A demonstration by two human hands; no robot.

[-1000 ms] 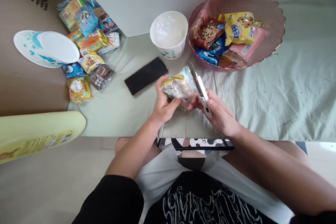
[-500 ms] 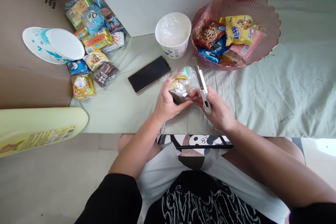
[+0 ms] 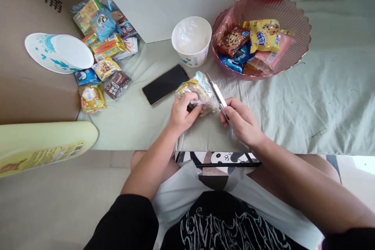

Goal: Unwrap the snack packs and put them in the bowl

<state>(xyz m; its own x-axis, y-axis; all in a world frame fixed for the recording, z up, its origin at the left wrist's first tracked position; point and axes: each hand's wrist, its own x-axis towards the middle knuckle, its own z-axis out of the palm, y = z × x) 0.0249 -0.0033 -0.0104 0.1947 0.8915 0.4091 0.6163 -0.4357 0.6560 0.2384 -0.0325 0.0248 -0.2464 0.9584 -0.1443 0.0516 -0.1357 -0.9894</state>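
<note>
My left hand [image 3: 185,112] grips a clear plastic wrapper bunched around yellow and silvery snack packets [image 3: 199,89], just above the cloth. The exact contents are blurred by the crinkled plastic. In my right hand [image 3: 241,119] is a white utility knife [image 3: 219,98], its blade extended and pointing up and to the left. The blade lies close beside the wrapper's right side; whether it touches the plastic I cannot tell. A black phone [image 3: 165,84] lies flat just behind my left hand.
A paper bowl [image 3: 191,43] lined with plastic stands behind the phone. At the right back sits a pink ribbed basket [image 3: 301,43] holding several snack packets. More wrapped snacks [image 3: 105,43] are heaped at the left, beside a tipped stack of paper bowls [image 3: 58,52] and a cardboard box [image 3: 35,97].
My left fingers have moved from cupping the bundle to gripping its near side, and the bundle has turned. The knife has tilted further left, and my right fingers have left the plastic.
</note>
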